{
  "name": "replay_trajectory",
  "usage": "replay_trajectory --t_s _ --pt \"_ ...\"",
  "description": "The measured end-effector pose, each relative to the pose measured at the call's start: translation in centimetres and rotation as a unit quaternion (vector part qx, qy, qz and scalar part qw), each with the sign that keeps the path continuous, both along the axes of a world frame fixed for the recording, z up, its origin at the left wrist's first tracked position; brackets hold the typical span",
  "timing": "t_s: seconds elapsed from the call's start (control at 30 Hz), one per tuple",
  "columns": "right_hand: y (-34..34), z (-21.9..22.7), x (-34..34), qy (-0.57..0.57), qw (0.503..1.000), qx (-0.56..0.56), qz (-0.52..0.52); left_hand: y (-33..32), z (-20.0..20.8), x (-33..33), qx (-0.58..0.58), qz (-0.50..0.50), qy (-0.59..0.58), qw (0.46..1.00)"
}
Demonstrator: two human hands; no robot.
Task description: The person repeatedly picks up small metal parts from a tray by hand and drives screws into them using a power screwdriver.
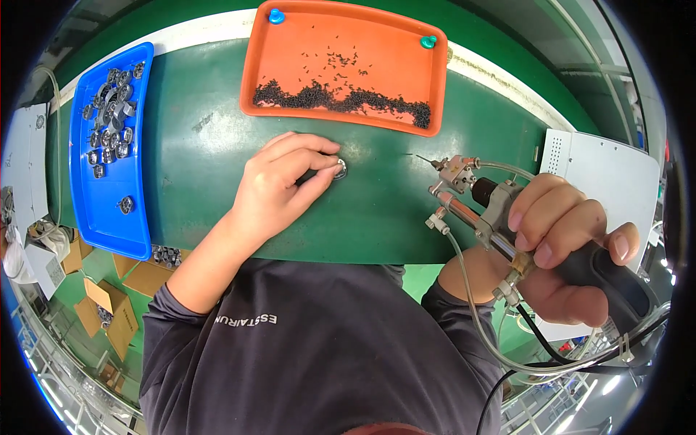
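Observation:
On the green tabletop, my left hand [279, 181] pinches a small round metal-and-black part [341, 169] between thumb and fingers; most of the part is hidden by them. My right hand [569, 239] is wrapped around the black grip of a pneumatic screwdriver [500, 210]. The tool's thin bit [424, 159] points left across the table, apart from the part in my left hand. Clear air hoses [464, 279] and a black cable run from the tool toward the lower right.
An orange tray [319, 43] with many tiny black screws [315, 96] lies at the far side. On the left, a blue tray [109, 210] holds several round metal-and-black parts [112, 116]. A white box-like unit [598, 170] stands at right. Cardboard boxes [116, 319] are below the table's left edge.

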State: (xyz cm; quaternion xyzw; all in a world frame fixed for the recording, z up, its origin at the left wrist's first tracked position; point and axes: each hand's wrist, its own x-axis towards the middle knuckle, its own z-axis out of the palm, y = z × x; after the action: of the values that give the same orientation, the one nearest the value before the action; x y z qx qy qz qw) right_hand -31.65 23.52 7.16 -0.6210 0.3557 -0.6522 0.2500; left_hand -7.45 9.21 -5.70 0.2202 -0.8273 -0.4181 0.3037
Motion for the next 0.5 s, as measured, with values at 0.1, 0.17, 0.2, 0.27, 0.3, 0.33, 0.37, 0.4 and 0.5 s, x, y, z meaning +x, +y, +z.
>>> replay_trajectory --t_s 0.1,0.17,0.2,0.27,0.3,0.33,0.37,0.4,0.5 --pt "0.0 -0.1 0.1 -0.011 1.000 -0.009 -0.008 -0.1 0.1 0.0 -0.030 -0.004 0.002 1.000" --pt "0.0 0.1 0.0 -0.004 1.000 -0.008 -0.005 0.0 0.3 0.0 0.010 0.006 -0.021 1.000" --pt "0.0 0.1 0.1 -0.002 1.000 -0.007 -0.005 0.2 0.7 0.0 0.010 0.006 -0.019 1.000" --pt "0.1 0.2 0.4 -0.025 0.999 -0.022 -0.011 0.5 1.4 0.0 0.072 0.031 0.035 0.996" --pt "0.1 0.1 0.4 -0.023 0.999 -0.022 -0.011 0.3 1.2 0.0 0.073 0.030 0.038 0.996" --pt "0.1 0.1 0.6 -0.036 0.999 -0.036 -0.015 0.0 1.0 0.3 0.011 -0.002 0.015 1.000" --pt "0.1 0.1 0.7 -0.049 0.997 -0.051 -0.020 -0.1 1.0 0.5 -0.052 -0.034 -0.007 0.998" --pt "0.2 0.2 0.7 -0.048 0.997 -0.050 -0.020 0.1 1.2 0.4 -0.054 -0.049 -0.041 0.997" --pt "0.3 0.6 0.9 -0.052 0.998 -0.036 -0.005 0.3 0.4 -0.8 -0.098 -0.110 -0.017 0.989"
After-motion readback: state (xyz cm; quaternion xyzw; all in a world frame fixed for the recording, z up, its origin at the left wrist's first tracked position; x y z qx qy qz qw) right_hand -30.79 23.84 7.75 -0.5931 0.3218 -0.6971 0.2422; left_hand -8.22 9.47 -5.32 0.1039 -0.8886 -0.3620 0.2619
